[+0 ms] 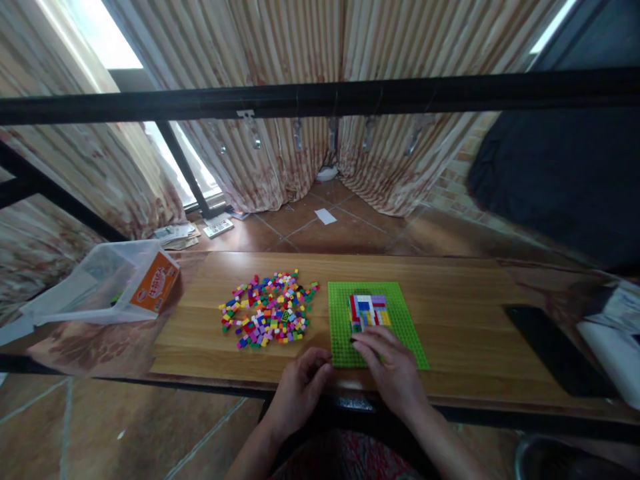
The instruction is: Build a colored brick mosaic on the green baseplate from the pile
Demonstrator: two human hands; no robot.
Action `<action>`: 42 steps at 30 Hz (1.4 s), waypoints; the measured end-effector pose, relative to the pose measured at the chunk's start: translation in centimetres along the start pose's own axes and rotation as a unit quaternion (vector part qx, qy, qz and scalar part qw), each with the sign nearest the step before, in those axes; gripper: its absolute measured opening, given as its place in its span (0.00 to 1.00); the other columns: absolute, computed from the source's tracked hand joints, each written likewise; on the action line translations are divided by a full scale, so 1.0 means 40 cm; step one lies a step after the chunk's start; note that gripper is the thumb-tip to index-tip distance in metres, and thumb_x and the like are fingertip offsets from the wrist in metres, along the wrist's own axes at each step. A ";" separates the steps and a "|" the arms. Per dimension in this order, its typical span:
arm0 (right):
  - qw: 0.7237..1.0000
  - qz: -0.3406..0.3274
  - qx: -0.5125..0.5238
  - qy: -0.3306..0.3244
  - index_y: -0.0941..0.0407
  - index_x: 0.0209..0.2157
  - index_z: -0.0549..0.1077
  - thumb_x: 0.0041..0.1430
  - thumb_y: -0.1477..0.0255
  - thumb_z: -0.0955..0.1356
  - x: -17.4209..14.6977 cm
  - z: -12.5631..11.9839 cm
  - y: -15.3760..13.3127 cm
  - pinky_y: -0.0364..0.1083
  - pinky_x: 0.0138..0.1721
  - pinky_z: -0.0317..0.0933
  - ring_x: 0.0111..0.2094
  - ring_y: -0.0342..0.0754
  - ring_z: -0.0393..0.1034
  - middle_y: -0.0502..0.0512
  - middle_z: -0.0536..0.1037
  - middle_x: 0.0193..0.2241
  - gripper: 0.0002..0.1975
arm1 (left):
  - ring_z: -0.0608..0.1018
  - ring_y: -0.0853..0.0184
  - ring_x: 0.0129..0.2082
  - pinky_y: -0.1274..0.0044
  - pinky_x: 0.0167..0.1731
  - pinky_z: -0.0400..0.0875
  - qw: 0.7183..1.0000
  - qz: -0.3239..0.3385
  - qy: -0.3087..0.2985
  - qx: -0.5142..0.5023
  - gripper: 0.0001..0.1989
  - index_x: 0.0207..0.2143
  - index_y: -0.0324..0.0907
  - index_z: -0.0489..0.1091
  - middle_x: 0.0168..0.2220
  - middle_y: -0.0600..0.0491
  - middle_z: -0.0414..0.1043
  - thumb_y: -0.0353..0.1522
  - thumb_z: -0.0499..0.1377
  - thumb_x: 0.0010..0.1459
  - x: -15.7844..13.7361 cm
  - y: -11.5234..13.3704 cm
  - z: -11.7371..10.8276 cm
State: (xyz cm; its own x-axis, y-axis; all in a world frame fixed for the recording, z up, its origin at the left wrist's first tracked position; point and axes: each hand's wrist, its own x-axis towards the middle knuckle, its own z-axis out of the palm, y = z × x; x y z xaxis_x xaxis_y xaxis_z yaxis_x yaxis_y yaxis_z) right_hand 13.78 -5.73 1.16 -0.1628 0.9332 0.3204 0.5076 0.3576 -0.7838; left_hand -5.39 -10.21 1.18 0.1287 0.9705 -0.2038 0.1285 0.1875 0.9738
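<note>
A green studded baseplate (pixel 407 333) lies on the wooden board, bearing a block of toy bricks (pixel 370 308) in red, white, blue, yellow and purple. Over the front of this build is my right hand (pixel 393 363), its thumb and fingers pinched on a small dark toy brick (pixel 353 340). The fingers partly hide the build's near edge. My left hand (pixel 305 383) rests at the plate's front left corner with its fingers curled together; what they hold, if anything, is hidden. Left of the plate spreads a loose pile of small colourful bricks (pixel 270 310).
A clear plastic bin (pixel 100 300) with an orange label stands at the left. A black flat object (pixel 557 347) lies at the right of the wooden board (pixel 465 300). A black metal bar (pixel 300 100) with hooks crosses beyond the table, before curtains (pixel 280 53).
</note>
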 end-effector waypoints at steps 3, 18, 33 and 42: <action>0.994 0.051 -0.023 0.091 0.50 0.34 0.79 0.57 0.60 0.67 0.058 -0.065 0.072 0.53 0.46 0.63 0.43 0.52 0.68 0.56 0.73 0.40 0.11 | 0.71 0.68 0.32 0.79 0.33 0.65 0.999 0.001 0.003 0.040 0.12 0.39 0.41 0.70 0.32 0.53 0.72 0.39 0.55 0.59 0.000 0.006 0.000; 0.996 0.062 0.044 0.054 0.51 0.31 0.79 0.52 0.60 0.70 0.158 -0.065 0.202 0.55 0.55 0.56 0.52 0.52 0.63 0.55 0.69 0.50 0.10 | 0.71 0.68 0.31 0.79 0.33 0.65 0.996 -0.004 -0.004 0.093 0.09 0.37 0.43 0.69 0.30 0.54 0.71 0.37 0.53 0.60 0.004 0.009 -0.001; 0.984 0.145 0.107 0.009 0.55 0.39 0.76 0.50 0.63 0.71 0.186 -0.059 0.194 0.51 0.44 0.64 0.39 0.50 0.72 0.54 0.79 0.37 0.15 | 0.73 0.67 0.31 0.79 0.32 0.66 0.998 -0.020 0.039 0.041 0.12 0.38 0.41 0.70 0.31 0.52 0.73 0.39 0.56 0.58 0.023 0.004 0.016; 0.984 0.138 0.117 -0.002 0.55 0.39 0.76 0.50 0.64 0.70 0.190 -0.061 0.186 0.51 0.45 0.65 0.39 0.49 0.73 0.54 0.79 0.37 0.15 | 0.75 0.65 0.36 0.74 0.36 0.70 0.975 0.114 0.055 0.182 0.11 0.41 0.42 0.71 0.37 0.49 0.73 0.33 0.51 0.60 0.112 0.078 0.073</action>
State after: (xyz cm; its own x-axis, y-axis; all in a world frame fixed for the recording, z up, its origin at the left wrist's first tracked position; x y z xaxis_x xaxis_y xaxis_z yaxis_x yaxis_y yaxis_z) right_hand 18.37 3.93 -0.94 -0.0499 0.9958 0.0770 0.3253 0.0891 -0.9414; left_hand -1.56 -5.73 3.03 0.0908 0.9948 0.0464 0.4522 -0.0827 0.8880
